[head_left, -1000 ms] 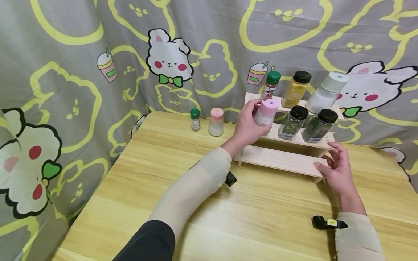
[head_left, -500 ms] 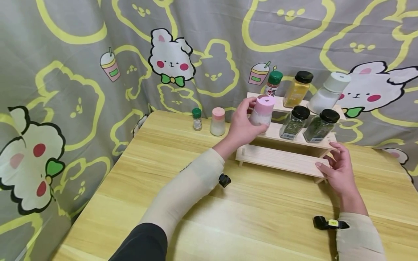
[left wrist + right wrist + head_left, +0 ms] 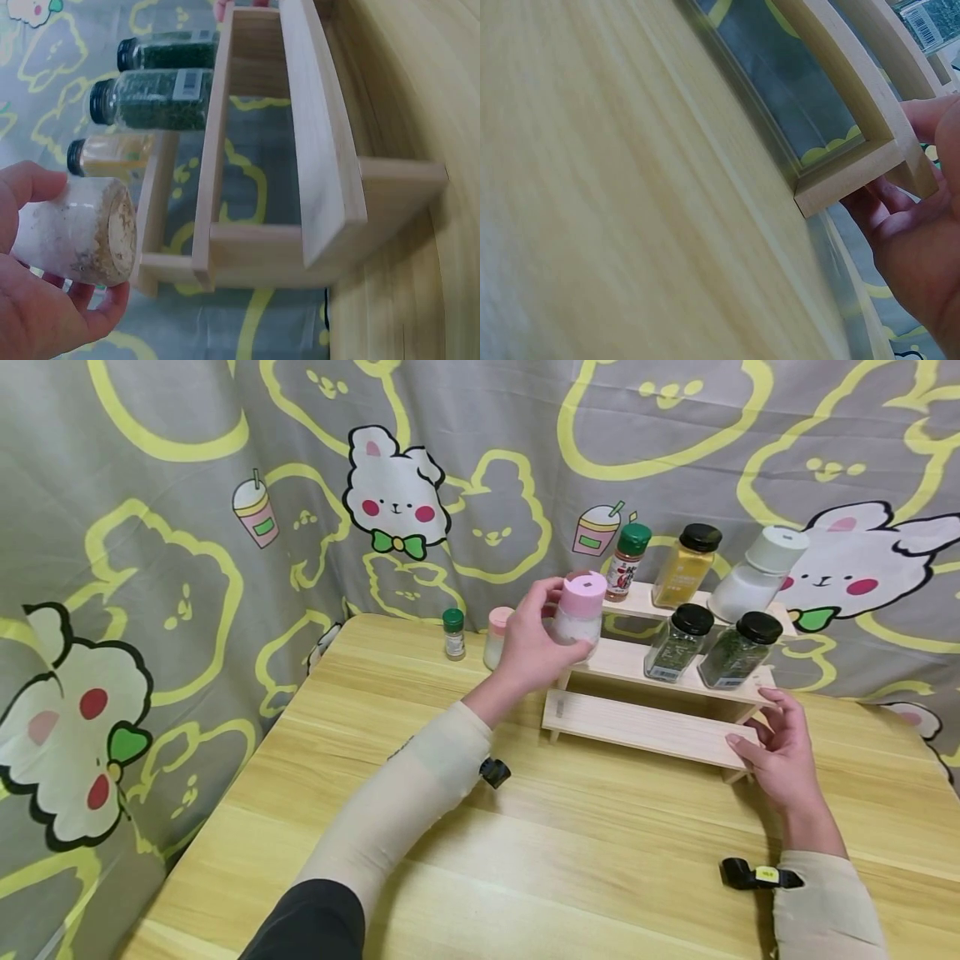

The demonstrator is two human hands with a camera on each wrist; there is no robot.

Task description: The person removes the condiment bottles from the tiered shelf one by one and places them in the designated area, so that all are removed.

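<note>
My left hand (image 3: 528, 645) holds a seasoning jar (image 3: 582, 602) with a pink lid, fingers and thumb wrapped round its body. Close by the left end of the wooden tiered rack (image 3: 647, 725), the jar is off the shelves; in the left wrist view its base (image 3: 121, 231) shows, with whitish contents inside. My right hand (image 3: 780, 756) grips the right end of the rack's lowest shelf, thumb on top. Two black-capped jars of green herbs (image 3: 677, 643) stand on the middle tier. The top tier bears a green-capped bottle (image 3: 624, 564), a yellow spice jar (image 3: 686, 567) and a white-lidded jar (image 3: 757, 578).
On the wooden table (image 3: 585, 860), left of the rack, stand a small green-capped bottle (image 3: 453, 635) and a salmon-lidded jar (image 3: 498, 627), partly hidden by my left hand. A patterned grey curtain (image 3: 480, 485) hangs behind and at the left.
My left hand has moved left with the pink-lidded jar, uncovering the green-capped bottle on the top tier and partly covering the salmon-lidded jar. My right hand stays on the rack.
</note>
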